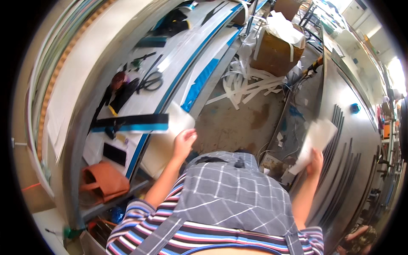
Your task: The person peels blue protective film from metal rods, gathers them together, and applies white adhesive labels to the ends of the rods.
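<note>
My left hand [185, 143] is closed on the edge of a cream-white sheet [182, 120] beside the workbench at left. Part of that sheet extends below, behind my forearm. Out to the right, my right hand [315, 162] grips a smaller white sheet [319, 135], blurred at its upper end, over the metal table on that side. Close to my left hand, a black and blue strip [142, 123] lies across the bench. Behind it are black-handled scissors [151, 80], and a dark phone-like slab [114, 154] rests nearer me.
A brown bag [104, 182] sits at the left bench's near end. Ahead, a cardboard box [277, 53] stands on the floor among white strip scraps [244, 87]. Dark thin bars [340, 170] lie on the right metal table [335, 89]. Another person [359, 238] is at lower right.
</note>
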Motion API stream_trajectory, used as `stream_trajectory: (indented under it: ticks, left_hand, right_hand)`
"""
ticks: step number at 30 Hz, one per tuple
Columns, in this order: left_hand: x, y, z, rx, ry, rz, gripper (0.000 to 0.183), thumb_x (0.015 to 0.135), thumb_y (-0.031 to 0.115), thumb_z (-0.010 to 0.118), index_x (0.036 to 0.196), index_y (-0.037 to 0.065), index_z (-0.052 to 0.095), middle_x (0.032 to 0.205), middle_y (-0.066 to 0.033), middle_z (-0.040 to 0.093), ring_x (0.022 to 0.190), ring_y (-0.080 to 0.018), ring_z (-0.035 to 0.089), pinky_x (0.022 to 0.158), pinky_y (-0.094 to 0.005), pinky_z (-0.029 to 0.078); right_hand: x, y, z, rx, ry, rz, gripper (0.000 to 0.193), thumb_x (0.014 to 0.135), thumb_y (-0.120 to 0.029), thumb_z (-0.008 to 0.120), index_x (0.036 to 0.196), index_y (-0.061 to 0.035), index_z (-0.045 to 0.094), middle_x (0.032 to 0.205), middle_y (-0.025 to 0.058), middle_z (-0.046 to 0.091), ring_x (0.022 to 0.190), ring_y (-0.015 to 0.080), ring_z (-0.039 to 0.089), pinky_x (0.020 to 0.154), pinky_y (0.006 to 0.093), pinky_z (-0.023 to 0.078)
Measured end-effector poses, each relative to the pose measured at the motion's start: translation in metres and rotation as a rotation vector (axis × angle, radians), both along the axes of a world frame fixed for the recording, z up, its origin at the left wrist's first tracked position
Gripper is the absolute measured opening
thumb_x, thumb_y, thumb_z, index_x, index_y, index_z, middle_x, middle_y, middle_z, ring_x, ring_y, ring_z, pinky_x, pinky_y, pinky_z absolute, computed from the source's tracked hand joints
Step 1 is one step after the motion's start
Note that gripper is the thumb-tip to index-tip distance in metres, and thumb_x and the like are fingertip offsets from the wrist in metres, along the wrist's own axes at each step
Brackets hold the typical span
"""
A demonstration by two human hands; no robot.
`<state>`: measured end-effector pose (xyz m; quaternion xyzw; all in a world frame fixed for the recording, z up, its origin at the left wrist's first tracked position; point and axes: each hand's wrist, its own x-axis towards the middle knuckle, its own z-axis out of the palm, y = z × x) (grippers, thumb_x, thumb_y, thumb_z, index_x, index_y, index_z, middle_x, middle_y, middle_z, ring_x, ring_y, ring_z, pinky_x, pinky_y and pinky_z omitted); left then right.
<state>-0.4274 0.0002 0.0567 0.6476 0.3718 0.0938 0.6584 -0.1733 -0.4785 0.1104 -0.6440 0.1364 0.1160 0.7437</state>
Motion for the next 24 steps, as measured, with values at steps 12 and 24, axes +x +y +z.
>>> stream_trajectory:
  ticks: [12, 24]
  left_hand:
    - [0.113, -0.034, -0.052, -0.175, 0.168, 0.263, 0.031, 0.09, 0.012, 0.063, 0.116, -0.004, 0.058, 0.105, -0.0093, 0.065, 0.098, -0.0153, 0.061, 0.085, -0.0274, 0.049]
    - [0.238, -0.105, 0.008, 0.244, 0.676, 0.444, 0.028, 0.083, 0.015, 0.067, 0.106, 0.001, 0.064, 0.097, -0.0139, 0.068, 0.088, -0.0206, 0.066, 0.079, -0.0328, 0.052]
  right_hand:
    - [0.435, 0.2, -0.128, -0.013, 0.038, 0.298, 0.016, 0.08, -0.014, 0.065, 0.094, -0.0061, 0.062, 0.084, 0.0042, 0.063, 0.074, 0.0176, 0.059, 0.065, 0.0318, 0.049]
    - [0.918, 0.337, -0.214, -0.142, 0.135, 0.249, 0.057, 0.075, -0.036, 0.078, 0.115, -0.0003, 0.061, 0.106, 0.0101, 0.063, 0.092, 0.0235, 0.062, 0.074, 0.0339, 0.053]
